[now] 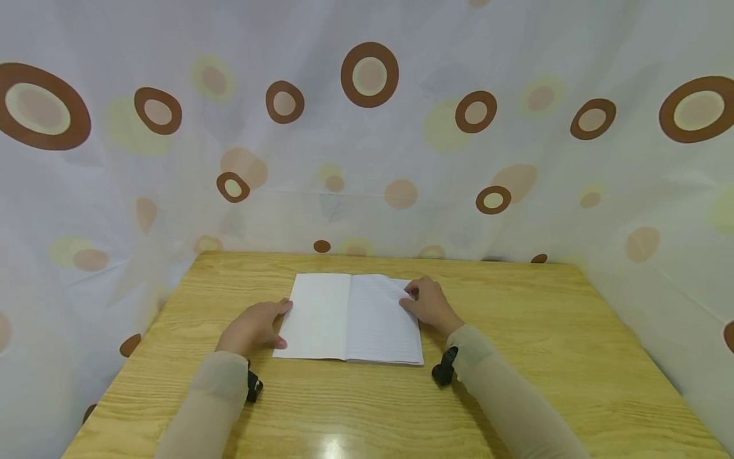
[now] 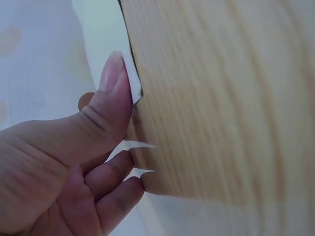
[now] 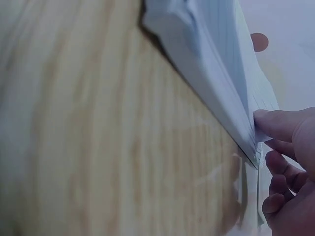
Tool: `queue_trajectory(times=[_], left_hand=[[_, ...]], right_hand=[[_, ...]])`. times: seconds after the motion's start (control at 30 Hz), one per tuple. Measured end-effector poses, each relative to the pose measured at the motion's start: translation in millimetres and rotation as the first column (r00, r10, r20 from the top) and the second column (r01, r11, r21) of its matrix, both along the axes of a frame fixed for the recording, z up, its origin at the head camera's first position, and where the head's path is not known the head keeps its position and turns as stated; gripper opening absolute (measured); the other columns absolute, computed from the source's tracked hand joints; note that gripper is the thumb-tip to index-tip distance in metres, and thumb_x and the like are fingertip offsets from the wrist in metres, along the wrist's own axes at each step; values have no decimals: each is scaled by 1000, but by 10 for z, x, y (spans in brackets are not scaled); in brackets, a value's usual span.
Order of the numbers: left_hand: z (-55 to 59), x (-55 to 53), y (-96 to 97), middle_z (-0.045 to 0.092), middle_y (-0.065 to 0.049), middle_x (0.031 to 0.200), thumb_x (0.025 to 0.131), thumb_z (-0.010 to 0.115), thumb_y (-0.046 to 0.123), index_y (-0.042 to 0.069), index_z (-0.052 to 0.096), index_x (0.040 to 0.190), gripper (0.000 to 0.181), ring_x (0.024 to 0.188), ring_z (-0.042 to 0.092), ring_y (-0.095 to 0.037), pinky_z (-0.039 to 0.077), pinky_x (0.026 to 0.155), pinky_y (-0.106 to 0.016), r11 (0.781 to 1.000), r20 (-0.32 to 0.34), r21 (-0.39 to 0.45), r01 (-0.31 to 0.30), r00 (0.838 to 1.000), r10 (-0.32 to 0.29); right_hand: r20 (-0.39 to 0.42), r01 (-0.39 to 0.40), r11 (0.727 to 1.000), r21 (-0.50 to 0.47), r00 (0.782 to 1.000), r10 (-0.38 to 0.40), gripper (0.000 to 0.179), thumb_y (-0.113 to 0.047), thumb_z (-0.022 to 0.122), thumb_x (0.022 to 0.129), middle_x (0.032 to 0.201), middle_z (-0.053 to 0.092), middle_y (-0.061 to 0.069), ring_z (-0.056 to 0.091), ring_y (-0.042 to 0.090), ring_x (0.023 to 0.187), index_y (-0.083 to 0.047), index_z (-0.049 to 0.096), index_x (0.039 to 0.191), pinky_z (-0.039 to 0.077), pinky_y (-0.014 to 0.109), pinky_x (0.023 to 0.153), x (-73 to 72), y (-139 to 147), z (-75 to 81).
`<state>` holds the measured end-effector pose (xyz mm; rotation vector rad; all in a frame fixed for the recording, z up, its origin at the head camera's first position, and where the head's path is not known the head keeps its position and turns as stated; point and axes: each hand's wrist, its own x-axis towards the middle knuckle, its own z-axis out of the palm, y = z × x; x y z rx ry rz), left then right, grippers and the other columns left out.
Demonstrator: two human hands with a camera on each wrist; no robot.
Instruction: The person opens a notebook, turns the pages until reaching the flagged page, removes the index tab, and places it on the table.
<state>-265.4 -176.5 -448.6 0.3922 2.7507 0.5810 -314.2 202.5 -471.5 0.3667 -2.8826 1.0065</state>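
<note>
An open notebook (image 1: 318, 319) lies on the wooden table, with a blank left side and a lined right page (image 1: 378, 325). My left hand (image 1: 255, 325) rests at its left edge, thumb and fingers spread; in the left wrist view the thumb (image 2: 112, 81) lies on the white sheet near its corner. At the upper right of the notebook, my right hand (image 1: 430, 306) pinches a page edge between thumb and fingers. The right wrist view shows that page (image 3: 261, 93) lifted and bending away from the stack of sheets (image 3: 211, 69) under it.
The wooden table (image 1: 344, 408) extends around the notebook on all sides. A white curtain (image 1: 367, 146) with brown and yellow circles hangs behind the table and along both sides. Each wrist carries a small black device (image 1: 444, 368).
</note>
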Motion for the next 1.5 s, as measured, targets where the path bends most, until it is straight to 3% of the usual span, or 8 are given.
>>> queue_trajectory(times=[0.13,0.27,0.5,1.0,1.27,1.5], left_hand=[[22,21,15,34,-10,157,72,86,21,8,43,150,89,138,36,-41,31,110,-56,1000,-10,-4,6,1000,-6],[29,22,24,34,-10,157,72,86,21,10,44,150,89,138,36,-41,32,110,-56,1000,-5,-7,-12,1000,12],[31,-6,33,39,-15,153,71,87,22,10,46,149,89,136,39,-42,33,109,-56,999,-15,-33,-6,1000,6],[9,-34,13,39,-16,153,72,86,23,10,45,149,88,137,38,-42,32,110,-56,999,-13,-46,6,1000,-7],[19,-26,19,37,-15,154,72,86,24,8,45,149,88,137,38,-42,32,110,-55,998,-20,-61,18,1000,-20],[12,-28,23,41,-18,151,73,85,25,9,45,149,87,136,39,-42,33,110,-55,998,-19,-60,16,1000,-17]], right_hand=[[27,45,999,-3,999,-45,16,-15,74,89,83,58,8,51,23,77,-1,67,87,45,36,69,7,12,-12],[27,79,996,-34,997,-78,17,-16,74,89,80,60,6,52,20,73,-3,66,82,45,33,66,26,24,-13],[17,95,989,-116,995,-94,13,-14,69,93,87,64,8,55,21,76,-1,69,94,48,34,67,48,36,7],[60,160,970,-184,987,-151,20,-16,65,96,99,66,11,59,24,89,-1,69,108,52,37,77,103,-52,92],[103,127,960,-249,989,-104,31,-8,64,95,103,65,14,59,26,94,4,63,124,51,36,81,166,-42,129],[145,128,950,-284,985,-89,35,-9,64,95,106,64,14,57,25,96,4,62,127,51,34,82,194,-47,141]])
